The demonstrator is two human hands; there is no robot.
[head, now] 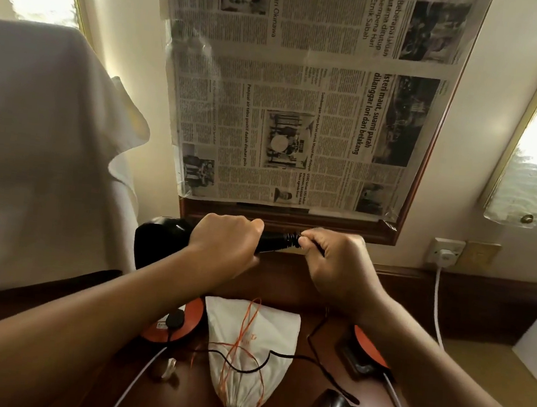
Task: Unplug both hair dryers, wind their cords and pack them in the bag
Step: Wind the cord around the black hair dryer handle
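table (317, 294): dark wood | on it: white bag (257, 331), black cord (280, 358), orange discs (193, 319)

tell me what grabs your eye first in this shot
The two hands in the middle stand out: the left hand grips the handle of a black hair dryer while the right hand pinches its cord where it leaves the handle. Behind them, a large sheet of newspaper covers the wall panel. Below, a white drawstring bag lies on the dark wooden table.
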